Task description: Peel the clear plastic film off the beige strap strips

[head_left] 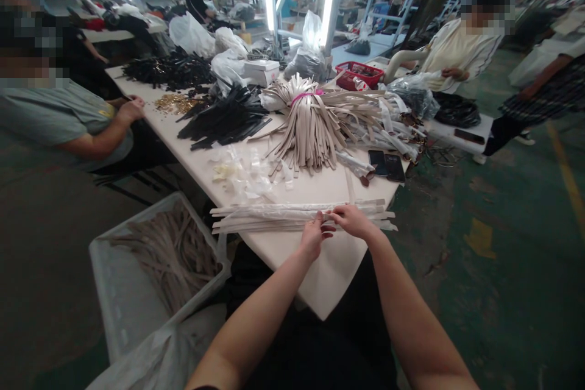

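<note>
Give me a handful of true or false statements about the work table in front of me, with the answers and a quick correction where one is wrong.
1. Both hands, the left hand and the right hand, meet on a flat bundle of pale strips lying across the near end of the table. True.
2. The big beige strap bundle is tied with a green band. False: the band is pink.
3. A pile of black straps lies left of the beige bundle. True.
4. The white crate beside the table holds black straps. False: it holds beige ones.
5. Two dark phones lie on the table to the right. True.
</note>
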A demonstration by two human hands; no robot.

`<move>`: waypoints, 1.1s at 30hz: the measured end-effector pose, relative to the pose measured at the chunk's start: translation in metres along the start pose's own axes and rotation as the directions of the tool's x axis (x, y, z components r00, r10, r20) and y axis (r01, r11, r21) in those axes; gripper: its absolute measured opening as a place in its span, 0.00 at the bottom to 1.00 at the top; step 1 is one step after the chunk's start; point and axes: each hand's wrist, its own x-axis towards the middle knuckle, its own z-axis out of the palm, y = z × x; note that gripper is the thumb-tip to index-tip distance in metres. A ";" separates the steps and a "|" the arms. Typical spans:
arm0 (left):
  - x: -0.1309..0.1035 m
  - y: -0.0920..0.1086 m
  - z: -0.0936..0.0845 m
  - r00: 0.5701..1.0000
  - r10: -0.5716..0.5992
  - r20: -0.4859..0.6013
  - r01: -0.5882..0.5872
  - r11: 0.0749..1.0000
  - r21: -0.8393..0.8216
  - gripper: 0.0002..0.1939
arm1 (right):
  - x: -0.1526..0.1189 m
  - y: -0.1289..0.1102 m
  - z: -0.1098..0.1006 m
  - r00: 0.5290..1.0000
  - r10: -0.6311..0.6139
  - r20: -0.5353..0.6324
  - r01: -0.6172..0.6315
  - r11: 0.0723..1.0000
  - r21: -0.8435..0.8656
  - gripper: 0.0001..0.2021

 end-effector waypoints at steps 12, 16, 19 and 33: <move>0.004 -0.004 -0.007 1.000 -0.006 0.026 0.005 0.999 0.042 0.30 | 0.003 0.004 0.005 0.998 0.052 -0.022 -0.052 0.998 0.021 0.11; 0.006 -0.006 -0.006 0.999 -0.025 0.046 0.022 0.998 0.059 0.30 | 0.002 0.005 0.004 0.998 0.048 -0.036 -0.046 0.997 0.057 0.11; 0.007 -0.009 0.000 0.999 -0.010 0.052 0.006 0.997 0.077 0.31 | 0.006 0.000 0.008 0.999 0.006 -0.049 -0.004 0.999 0.045 0.11; 0.007 -0.004 -0.001 0.997 -0.023 0.073 0.019 0.998 0.064 0.30 | 0.001 0.011 0.001 0.996 0.052 -0.067 -0.050 0.998 0.033 0.08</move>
